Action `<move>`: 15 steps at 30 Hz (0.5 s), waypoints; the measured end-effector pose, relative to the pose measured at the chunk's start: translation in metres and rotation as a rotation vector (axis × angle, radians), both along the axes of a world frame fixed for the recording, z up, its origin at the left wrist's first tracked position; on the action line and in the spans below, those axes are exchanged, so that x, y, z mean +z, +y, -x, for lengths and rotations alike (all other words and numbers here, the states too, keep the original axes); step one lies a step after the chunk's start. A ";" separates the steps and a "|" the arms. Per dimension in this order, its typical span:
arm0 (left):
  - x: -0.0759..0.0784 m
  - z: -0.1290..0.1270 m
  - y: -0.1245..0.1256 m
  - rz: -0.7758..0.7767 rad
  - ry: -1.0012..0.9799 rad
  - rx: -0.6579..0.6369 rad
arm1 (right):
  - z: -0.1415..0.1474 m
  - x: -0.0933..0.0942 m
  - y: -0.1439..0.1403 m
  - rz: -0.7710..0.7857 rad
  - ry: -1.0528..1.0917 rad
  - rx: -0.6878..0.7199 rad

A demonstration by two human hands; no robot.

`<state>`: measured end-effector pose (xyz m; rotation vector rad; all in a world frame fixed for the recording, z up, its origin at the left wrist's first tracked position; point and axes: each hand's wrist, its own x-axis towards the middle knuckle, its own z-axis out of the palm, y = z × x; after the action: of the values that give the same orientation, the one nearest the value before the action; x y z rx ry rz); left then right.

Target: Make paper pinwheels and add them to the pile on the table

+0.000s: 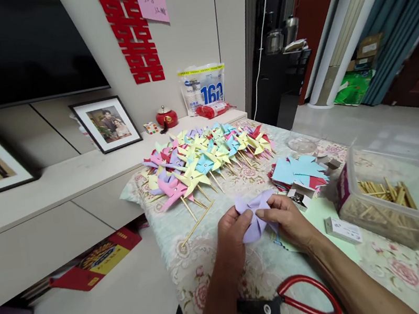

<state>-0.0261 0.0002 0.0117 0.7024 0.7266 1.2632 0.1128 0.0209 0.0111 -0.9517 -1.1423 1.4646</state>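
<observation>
A piece of purple paper [256, 230], its corners folded in toward the middle like a pinwheel, is held up over the table. My left hand [233, 228] grips its left side, thumb pressed near the centre. On the other side my right hand [286, 216] pinches it, its thumb also at the middle. A bare wooden stick [198, 224] lies on the cloth left of my hands. Just beyond is a pile of finished paper pinwheels [205, 164] on sticks. Red-handled scissors [292, 305] lie below, between my forearms.
To the right are cut paper sheets [299, 169], a small open box of metal fasteners [300, 196], a small white box [342, 230] and a clear plastic bin [387, 221] of wooden sticks. A flowered cloth [198, 286] covers the table. Behind stands a cabinet [60, 194] with framed photos.
</observation>
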 end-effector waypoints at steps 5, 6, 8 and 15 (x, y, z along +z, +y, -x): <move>-0.005 0.018 -0.001 -0.097 0.525 0.270 | 0.000 0.004 0.002 0.083 0.285 -0.101; -0.006 0.024 -0.001 -0.130 0.740 0.350 | -0.001 0.005 0.002 0.088 0.326 -0.129; -0.007 0.038 -0.002 -0.290 1.242 0.478 | -0.002 0.008 0.003 0.084 0.374 -0.160; -0.005 0.070 -0.004 -0.161 2.227 0.316 | -0.005 0.014 0.003 0.053 0.428 -0.154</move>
<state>-0.0961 -0.0036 0.0068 2.1351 2.5227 0.2336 0.1182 0.0234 0.0248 -0.6983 -0.7063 1.4866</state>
